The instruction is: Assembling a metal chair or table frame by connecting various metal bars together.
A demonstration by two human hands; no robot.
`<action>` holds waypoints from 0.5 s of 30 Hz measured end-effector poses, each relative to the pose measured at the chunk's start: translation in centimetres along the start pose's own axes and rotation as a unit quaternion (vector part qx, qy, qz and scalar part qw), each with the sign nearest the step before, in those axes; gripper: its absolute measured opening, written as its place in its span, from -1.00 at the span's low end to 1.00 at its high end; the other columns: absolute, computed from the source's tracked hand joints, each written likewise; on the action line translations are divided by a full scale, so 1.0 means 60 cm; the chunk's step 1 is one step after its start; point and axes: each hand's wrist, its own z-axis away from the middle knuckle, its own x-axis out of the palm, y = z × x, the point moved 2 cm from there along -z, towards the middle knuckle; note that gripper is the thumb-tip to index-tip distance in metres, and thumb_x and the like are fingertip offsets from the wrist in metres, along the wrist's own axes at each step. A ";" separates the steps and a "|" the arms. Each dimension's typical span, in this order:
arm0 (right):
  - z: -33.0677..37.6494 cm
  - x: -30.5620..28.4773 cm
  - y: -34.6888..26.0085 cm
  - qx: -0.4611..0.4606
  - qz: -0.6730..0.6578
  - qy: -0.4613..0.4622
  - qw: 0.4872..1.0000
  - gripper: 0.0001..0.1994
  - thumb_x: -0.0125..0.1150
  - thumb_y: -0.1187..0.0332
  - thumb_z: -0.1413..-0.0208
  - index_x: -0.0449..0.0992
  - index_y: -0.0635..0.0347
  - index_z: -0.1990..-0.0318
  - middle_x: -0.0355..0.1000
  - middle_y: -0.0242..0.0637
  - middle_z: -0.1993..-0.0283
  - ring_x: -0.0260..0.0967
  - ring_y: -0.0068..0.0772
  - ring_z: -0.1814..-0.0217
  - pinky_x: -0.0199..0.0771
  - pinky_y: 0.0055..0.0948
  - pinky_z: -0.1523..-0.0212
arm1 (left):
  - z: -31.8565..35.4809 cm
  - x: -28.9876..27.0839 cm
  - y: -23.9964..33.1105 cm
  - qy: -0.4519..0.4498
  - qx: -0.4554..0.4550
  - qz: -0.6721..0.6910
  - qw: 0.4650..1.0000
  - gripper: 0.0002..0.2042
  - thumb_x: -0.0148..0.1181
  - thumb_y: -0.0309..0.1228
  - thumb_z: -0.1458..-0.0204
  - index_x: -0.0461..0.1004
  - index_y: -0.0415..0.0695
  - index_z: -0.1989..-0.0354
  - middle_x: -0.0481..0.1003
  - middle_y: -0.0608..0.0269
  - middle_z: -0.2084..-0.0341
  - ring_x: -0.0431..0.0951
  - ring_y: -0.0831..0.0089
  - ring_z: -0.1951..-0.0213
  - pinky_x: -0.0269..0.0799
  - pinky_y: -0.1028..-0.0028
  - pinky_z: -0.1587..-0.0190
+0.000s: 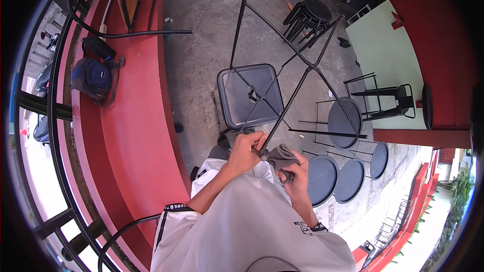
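An upturned square table [230,86] stands before me, its dark top down on the floor and its thin black metal legs pointing up, joined by crossing braces. My left hand [246,150] is closed round one leg close to its tip. In my right hand [297,177] is a bunched grey cloth [282,156], pinched between thumb and fingers just right of that same leg tip. Whether the cloth touches the leg I cannot tell. The other leg tips spread out ahead and to the right.
Several round-topped stools [320,177] lie tipped over at the right, near a black metal chair [398,102]. Farther off stands a stack of black stools [315,10]. Along the left runs a red ledge [136,100], bearing a blue backpack [92,78] and upturned furniture [129,7].
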 end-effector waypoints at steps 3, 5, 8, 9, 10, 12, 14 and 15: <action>0.009 0.017 -0.017 0.007 -0.148 0.026 0.989 -0.64 0.00 0.47 -0.12 0.38 0.48 -0.07 0.51 -0.07 0.23 0.25 -0.50 0.60 0.17 -0.43 0.52 | 0.002 0.002 -0.002 0.009 -0.004 -0.008 1.000 -0.71 0.17 -0.56 -0.23 0.25 -0.32 0.52 0.01 0.13 0.66 -0.03 0.46 0.57 -0.03 0.38 0.56; 0.025 0.033 -0.043 -0.083 -0.110 0.052 0.989 -0.63 0.00 0.45 -0.15 0.37 0.49 -0.09 0.50 0.01 0.13 0.27 -0.49 0.60 0.22 -0.44 0.51 | 0.004 0.003 -0.001 0.016 0.001 -0.026 1.000 -0.73 0.21 -0.57 -0.18 0.27 -0.29 0.52 0.08 0.19 0.68 0.02 0.53 0.60 -0.02 0.42 0.56; 0.011 0.073 -0.044 -0.165 0.114 -0.053 0.978 -0.63 0.03 0.56 -0.18 0.35 0.48 -0.14 0.46 0.02 -0.07 0.44 -0.39 0.41 0.43 -0.40 0.38 | 0.004 0.006 -0.002 -0.002 -0.002 0.010 1.000 -0.65 0.13 -0.43 -0.32 0.27 -0.29 0.52 0.07 0.08 0.70 -0.04 0.36 0.56 0.03 0.35 0.58; 0.006 0.084 -0.037 -0.165 0.201 -0.085 0.962 -0.63 0.04 0.58 -0.17 0.35 0.47 -0.15 0.45 0.01 -0.11 0.48 -0.37 0.36 0.47 -0.40 0.34 | 0.005 0.006 -0.002 0.016 0.016 0.018 1.000 -0.64 0.12 -0.39 -0.33 0.26 -0.29 0.53 0.08 0.08 0.71 -0.03 0.36 0.56 0.05 0.34 0.58; 0.000 0.094 -0.030 -0.137 0.249 -0.173 0.943 -0.63 0.14 0.62 -0.16 0.37 0.42 -0.14 0.46 -0.03 -0.10 0.54 -0.32 0.21 0.52 -0.42 0.26 | 0.006 0.005 -0.003 0.020 0.034 0.025 0.999 -0.62 0.11 -0.35 -0.34 0.26 -0.28 0.53 0.09 0.08 0.72 -0.02 0.35 0.56 0.07 0.34 0.58; -0.005 0.107 -0.023 -0.207 0.327 -0.190 0.902 -0.66 0.21 0.58 -0.17 0.41 0.39 -0.11 0.47 -0.04 -0.07 0.55 -0.30 0.20 0.52 -0.42 0.21 | 0.011 0.004 -0.008 0.030 0.016 -0.015 0.999 -0.57 0.09 -0.25 -0.36 0.25 -0.27 0.54 0.10 0.06 0.73 -0.01 0.27 0.54 0.12 0.34 0.58; -0.001 0.112 -0.024 -0.234 0.337 -0.198 0.890 -0.71 0.30 0.50 -0.20 0.46 0.33 -0.05 0.52 -0.13 0.07 0.56 -0.29 0.17 0.51 -0.40 0.12 | 0.019 0.009 -0.010 0.026 0.023 0.011 0.999 -0.57 0.10 -0.25 -0.35 0.25 -0.27 0.54 0.10 0.05 0.72 -0.03 0.22 0.52 0.11 0.33 0.58; 0.002 0.113 -0.027 -0.216 0.366 -0.198 0.883 -0.72 0.30 0.48 -0.20 0.46 0.32 -0.03 0.53 -0.15 0.10 0.55 -0.30 0.18 0.50 -0.40 0.11 | 0.024 0.013 -0.013 0.015 -0.004 0.008 1.000 -0.57 0.11 -0.25 -0.35 0.24 -0.27 0.54 0.10 0.04 0.72 -0.03 0.19 0.50 0.10 0.32 0.58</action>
